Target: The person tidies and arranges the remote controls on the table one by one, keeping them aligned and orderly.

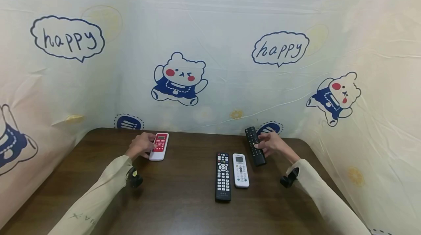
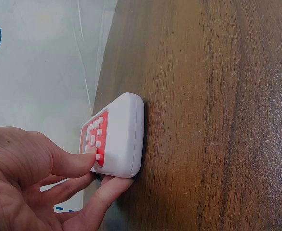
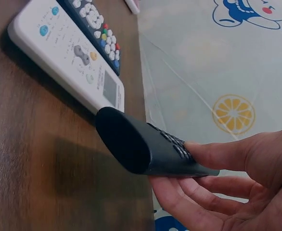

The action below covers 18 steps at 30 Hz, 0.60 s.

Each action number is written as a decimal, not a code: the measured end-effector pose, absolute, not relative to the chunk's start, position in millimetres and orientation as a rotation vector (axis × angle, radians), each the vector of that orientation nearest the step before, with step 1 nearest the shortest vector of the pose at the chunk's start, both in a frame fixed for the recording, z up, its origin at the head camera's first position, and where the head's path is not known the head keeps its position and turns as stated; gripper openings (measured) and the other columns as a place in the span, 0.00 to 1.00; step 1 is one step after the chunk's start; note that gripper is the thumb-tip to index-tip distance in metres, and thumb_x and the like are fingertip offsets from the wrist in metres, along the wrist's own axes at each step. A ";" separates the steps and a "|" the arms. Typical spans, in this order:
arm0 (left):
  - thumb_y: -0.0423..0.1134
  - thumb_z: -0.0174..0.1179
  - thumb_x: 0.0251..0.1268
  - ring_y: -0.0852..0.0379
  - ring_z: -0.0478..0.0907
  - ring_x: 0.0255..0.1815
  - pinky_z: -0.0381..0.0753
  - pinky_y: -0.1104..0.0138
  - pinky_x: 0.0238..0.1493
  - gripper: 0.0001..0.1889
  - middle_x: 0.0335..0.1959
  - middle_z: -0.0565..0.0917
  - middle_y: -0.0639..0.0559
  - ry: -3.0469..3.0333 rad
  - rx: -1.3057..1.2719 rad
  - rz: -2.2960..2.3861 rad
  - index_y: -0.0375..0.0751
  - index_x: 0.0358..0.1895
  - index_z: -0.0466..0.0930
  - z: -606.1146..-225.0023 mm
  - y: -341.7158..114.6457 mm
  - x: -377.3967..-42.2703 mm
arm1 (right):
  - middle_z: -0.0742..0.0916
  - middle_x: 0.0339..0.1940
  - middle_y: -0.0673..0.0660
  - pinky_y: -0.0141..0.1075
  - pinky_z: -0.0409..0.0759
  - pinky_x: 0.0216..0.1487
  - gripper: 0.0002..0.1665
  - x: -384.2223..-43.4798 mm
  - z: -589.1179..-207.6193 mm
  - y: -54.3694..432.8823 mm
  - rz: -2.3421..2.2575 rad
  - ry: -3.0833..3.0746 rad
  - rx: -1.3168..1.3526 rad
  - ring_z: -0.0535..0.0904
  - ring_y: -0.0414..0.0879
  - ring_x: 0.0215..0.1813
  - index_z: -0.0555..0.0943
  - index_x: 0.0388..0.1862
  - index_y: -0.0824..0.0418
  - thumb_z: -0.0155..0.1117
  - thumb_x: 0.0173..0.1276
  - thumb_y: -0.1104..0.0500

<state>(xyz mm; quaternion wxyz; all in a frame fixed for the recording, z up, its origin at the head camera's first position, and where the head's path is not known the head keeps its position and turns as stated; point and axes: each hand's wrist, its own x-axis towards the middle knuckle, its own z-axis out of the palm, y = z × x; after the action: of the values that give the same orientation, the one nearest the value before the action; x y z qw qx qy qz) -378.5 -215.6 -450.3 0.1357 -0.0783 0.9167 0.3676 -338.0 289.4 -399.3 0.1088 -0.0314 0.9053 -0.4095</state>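
My left hand [image 1: 142, 145] grips a white remote control with a red face [image 1: 159, 147] at the table's back left. In the left wrist view the thumb presses the red keypad of this remote [image 2: 119, 137], with fingers curled under its edge. Toward the back right, my right hand [image 1: 273, 144] pinches a black remote control [image 1: 255, 146] between thumb and fingers. The right wrist view shows this black remote [image 3: 141, 144] tilted above the table, its shadow below. To its left lie a white remote with a small screen [image 1: 241, 171] and a longer black remote with white buttons [image 1: 223, 176].
The dark wooden table [image 1: 184, 198] ends at the back against a hanging cloth [image 1: 223, 15] printed with bears and "happy" bubbles. The cloth also closes off both sides. Each wrist wears a small black device, one on the left [image 1: 135, 178] and one on the right [image 1: 289, 177].
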 end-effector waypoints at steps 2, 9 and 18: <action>0.29 0.59 0.74 0.41 0.83 0.52 0.90 0.63 0.31 0.30 0.71 0.73 0.28 2.666 -0.226 1.050 0.30 0.77 0.64 -449.3 -214.5 -378.0 | 0.87 0.51 0.75 0.52 0.92 0.41 0.37 -336.9 -400.3 290.4 -1.215 2.647 -0.080 0.88 0.54 0.34 0.67 0.72 0.81 0.69 0.71 0.66; 0.30 0.60 0.75 0.41 0.82 0.51 0.90 0.64 0.31 0.30 0.70 0.73 0.28 2.687 -0.223 1.021 0.30 0.77 0.65 -450.0 -214.7 -377.1 | 0.89 0.47 0.73 0.48 0.92 0.37 0.37 -330.6 -407.3 291.0 -1.232 2.618 -0.081 0.87 0.51 0.32 0.67 0.71 0.83 0.69 0.71 0.67; 0.30 0.59 0.74 0.40 0.81 0.50 0.88 0.67 0.27 0.30 0.67 0.75 0.27 2.715 -0.230 0.982 0.30 0.76 0.66 -452.8 -212.6 -378.9 | 0.87 0.48 0.75 0.49 0.92 0.38 0.37 -324.5 -416.9 293.3 -1.250 2.601 0.011 0.88 0.52 0.33 0.67 0.71 0.82 0.70 0.69 0.67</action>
<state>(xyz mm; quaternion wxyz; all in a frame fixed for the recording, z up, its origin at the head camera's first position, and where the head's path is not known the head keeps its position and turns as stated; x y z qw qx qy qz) -378.9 -212.6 -452.8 0.1226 -0.0789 0.9303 0.3365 -324.5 293.3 -416.9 0.1277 0.0039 0.8939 -0.4296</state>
